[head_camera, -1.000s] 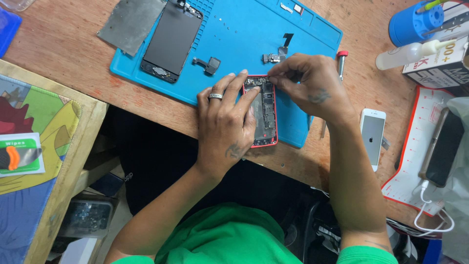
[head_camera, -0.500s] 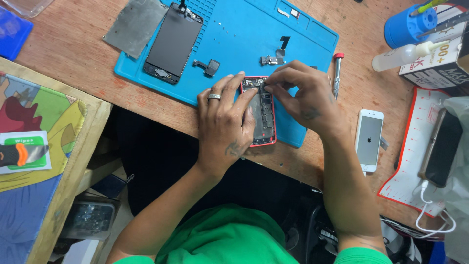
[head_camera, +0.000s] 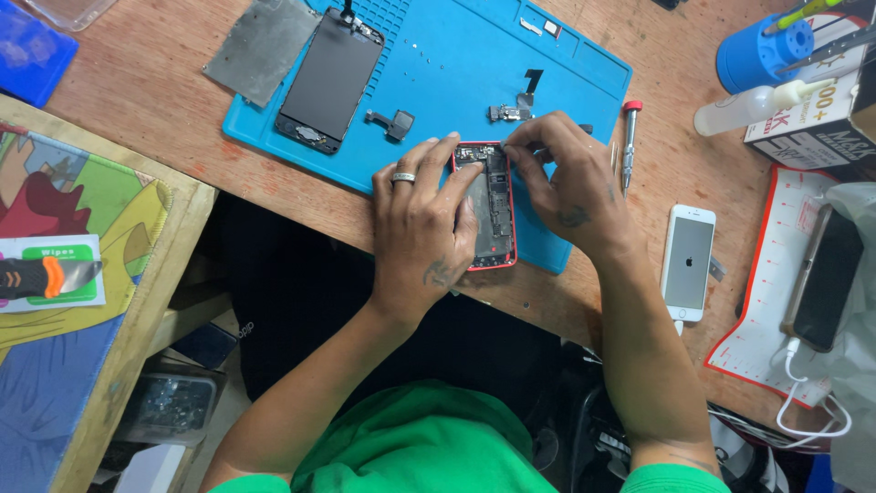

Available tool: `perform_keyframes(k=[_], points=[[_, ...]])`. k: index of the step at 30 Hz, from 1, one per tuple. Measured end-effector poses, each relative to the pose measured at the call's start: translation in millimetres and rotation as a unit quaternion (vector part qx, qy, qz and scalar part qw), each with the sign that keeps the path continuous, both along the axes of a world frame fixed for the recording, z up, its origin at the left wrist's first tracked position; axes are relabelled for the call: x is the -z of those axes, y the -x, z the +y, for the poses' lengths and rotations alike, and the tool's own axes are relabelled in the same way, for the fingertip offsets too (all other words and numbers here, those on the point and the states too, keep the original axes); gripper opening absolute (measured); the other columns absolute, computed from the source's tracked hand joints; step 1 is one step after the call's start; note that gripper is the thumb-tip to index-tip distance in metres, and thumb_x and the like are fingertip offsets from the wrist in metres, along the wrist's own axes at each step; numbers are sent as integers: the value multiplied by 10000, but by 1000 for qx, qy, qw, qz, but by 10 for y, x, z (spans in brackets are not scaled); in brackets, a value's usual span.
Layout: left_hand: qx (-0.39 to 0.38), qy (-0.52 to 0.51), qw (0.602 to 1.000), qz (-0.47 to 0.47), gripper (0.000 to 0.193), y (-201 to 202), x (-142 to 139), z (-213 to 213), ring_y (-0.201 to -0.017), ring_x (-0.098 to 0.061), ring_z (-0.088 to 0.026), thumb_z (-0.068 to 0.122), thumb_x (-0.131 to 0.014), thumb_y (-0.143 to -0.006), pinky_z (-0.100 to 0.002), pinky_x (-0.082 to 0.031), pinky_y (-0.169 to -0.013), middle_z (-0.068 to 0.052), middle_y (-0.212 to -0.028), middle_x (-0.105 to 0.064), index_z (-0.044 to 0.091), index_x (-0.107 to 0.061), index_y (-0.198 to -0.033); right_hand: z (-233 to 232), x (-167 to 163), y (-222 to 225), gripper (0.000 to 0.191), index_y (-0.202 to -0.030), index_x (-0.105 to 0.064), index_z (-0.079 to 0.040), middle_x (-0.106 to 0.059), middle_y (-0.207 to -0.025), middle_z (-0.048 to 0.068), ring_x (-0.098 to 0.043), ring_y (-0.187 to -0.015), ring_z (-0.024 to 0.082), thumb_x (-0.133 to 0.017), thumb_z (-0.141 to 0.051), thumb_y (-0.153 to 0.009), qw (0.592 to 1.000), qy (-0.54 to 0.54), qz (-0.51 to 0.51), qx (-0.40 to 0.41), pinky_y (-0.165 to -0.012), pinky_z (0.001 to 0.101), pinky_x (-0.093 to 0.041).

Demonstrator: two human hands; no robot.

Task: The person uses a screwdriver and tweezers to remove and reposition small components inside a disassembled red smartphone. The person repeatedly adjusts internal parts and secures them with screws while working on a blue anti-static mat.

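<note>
Centre frame, on the blue mat [head_camera: 456, 64], the left hand [head_camera: 422, 219] clamps the opened red phone [head_camera: 493, 215] flat while the right hand [head_camera: 568, 178] pinches at its top edge, where small, steady fingertip work seems best to spare the parts.

Tight around my fingers, open mat beyond

Loose connector parts [head_camera: 508, 111] crowd just above my right hand [head_camera: 568, 183]; a red-capped screwdriver [head_camera: 629, 144] blocks its right. Bare blue mat [head_camera: 456, 64] lies open farther up.
</note>
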State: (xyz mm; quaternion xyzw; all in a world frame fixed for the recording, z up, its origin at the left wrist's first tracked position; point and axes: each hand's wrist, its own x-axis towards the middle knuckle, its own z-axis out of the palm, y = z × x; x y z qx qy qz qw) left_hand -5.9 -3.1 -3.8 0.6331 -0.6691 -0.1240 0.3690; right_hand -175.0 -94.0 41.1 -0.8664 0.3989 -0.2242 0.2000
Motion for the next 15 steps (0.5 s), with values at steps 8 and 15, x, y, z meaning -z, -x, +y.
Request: perform_keyframes(k=[8, 15], points=[[-1, -6, 1000, 9, 297, 18, -10, 3, -1364, -498, -254, 123, -687, -918, -464, -338, -1164, -119, -1413, -586, 69, -727, -1207, 29, -12, 22, 98, -1032, -679, -1, -707, -1159, 140, -726, -1009, 285, -746, 11, -962, 999, 49, 8, -20, -843, 370, -586], [-2, -8, 1000, 11, 290, 37, -14, -4, -1364, -500, -253, 127, -690, -919, -460, -335, -1165, -119, -1406, -587, 74, -726, -1202, 10, 9, 30, 111, -1011, -664, -11, -710, -1164, 119, -733, -1021, 265, -759, 8, -957, 999, 31, 11, -38, -853, 363, -601]])
